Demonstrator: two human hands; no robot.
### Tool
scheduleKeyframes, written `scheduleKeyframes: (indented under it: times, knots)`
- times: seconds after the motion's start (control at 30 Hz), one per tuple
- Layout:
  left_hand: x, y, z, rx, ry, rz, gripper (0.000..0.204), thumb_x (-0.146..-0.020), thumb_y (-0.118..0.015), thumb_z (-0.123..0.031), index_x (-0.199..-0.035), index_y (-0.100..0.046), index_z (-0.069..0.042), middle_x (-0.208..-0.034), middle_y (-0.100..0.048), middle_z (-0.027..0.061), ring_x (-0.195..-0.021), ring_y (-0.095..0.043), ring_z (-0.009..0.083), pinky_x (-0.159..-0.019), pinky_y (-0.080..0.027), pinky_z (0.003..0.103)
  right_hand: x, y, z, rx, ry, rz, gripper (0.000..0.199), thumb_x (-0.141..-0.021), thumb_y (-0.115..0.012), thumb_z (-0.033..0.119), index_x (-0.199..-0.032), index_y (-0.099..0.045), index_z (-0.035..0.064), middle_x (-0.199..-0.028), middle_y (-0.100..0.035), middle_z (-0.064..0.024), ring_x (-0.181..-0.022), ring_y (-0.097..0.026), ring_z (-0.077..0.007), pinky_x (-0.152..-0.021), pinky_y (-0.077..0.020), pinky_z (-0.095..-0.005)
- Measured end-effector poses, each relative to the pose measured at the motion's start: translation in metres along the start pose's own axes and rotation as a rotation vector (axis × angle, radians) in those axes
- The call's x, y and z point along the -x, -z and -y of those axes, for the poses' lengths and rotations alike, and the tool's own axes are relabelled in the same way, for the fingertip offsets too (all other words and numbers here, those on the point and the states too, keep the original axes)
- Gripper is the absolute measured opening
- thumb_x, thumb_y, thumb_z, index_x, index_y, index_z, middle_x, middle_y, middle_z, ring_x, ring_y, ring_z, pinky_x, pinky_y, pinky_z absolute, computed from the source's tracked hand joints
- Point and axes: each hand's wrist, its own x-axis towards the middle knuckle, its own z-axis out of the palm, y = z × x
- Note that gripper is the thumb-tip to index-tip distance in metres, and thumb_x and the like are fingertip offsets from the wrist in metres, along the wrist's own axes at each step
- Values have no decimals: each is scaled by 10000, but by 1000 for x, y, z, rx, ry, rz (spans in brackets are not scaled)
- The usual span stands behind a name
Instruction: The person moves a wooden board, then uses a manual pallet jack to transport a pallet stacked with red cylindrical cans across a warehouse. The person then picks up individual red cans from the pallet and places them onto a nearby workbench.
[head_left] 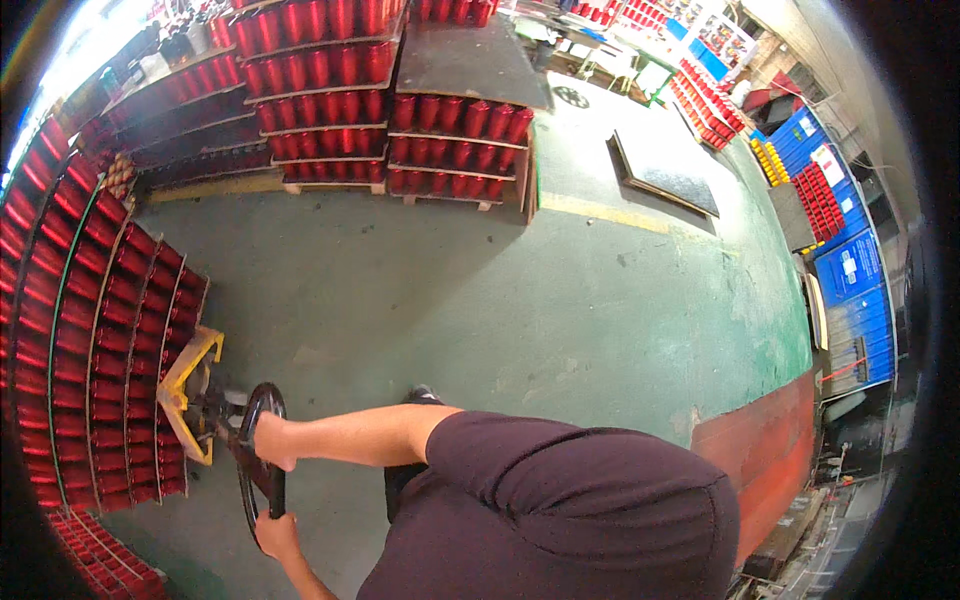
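Both of my hands are on the black loop handle (247,490) of a yellow pallet jack (178,395) at the left. My right hand (275,441) is closed round the upper part of the loop, its arm stretched across from the right. Lower down, my left hand (279,535) grips the same loop. The jack's yellow frame stands against a tall stack of shiny red cylinders (100,345), layered between thin boards. Its forks are hidden.
More layered stacks of red cylinders (320,75) stand on pallets at the back, one topped by a dark board (465,62). A flat panel (665,172) lies on the green floor (480,300) beyond. Blue panels (850,268) line the right side, near a red floor patch (765,450).
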Motion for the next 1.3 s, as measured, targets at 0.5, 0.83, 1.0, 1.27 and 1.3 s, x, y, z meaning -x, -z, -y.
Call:
scheduleKeyframes:
  times: [0.5,0.83,1.0,1.27,1.3]
  knots:
    - [120,-35,-22,8,56,-6,200,-612,-645,-151,-774,-686,-41,-750,-660,204,-762,-631,427,-664,-495,498,106,-32,33,-77,76,78,206,-640,-737,303,-793,-753,167,-760,-699,-15,-755,-677,-217,-602,-419,-382]
    - [203,-71,-43,-30,55,-86,159,-644,-645,-182,-763,-709,-96,-745,-677,167,-739,-652,387,-650,-506,461,195,-37,36,-117,129,117,207,-656,-721,261,-822,-752,142,-812,-718,-39,-801,-705,-226,-611,-497,-393]
    - [259,-54,-94,-30,98,-114,174,-680,-636,-221,-784,-733,-120,-784,-692,163,-788,-668,370,-701,-522,461,250,-23,28,-75,121,99,209,-645,-694,243,-793,-739,102,-778,-705,-79,-782,-702,-259,-615,-510,-415]
    - [377,-17,-178,5,134,-110,238,-671,-603,-227,-824,-743,-112,-791,-700,146,-784,-677,361,-704,-528,448,365,22,14,-44,151,125,264,-655,-619,218,-882,-730,142,-824,-712,-118,-845,-695,-320,-712,-546,-455]
    - [391,-14,-185,22,110,-141,239,-660,-600,-227,-816,-743,-116,-792,-701,141,-773,-676,359,-687,-525,455,376,26,12,-16,168,119,252,-661,-618,222,-870,-727,132,-824,-710,-123,-848,-694,-324,-720,-545,-462]
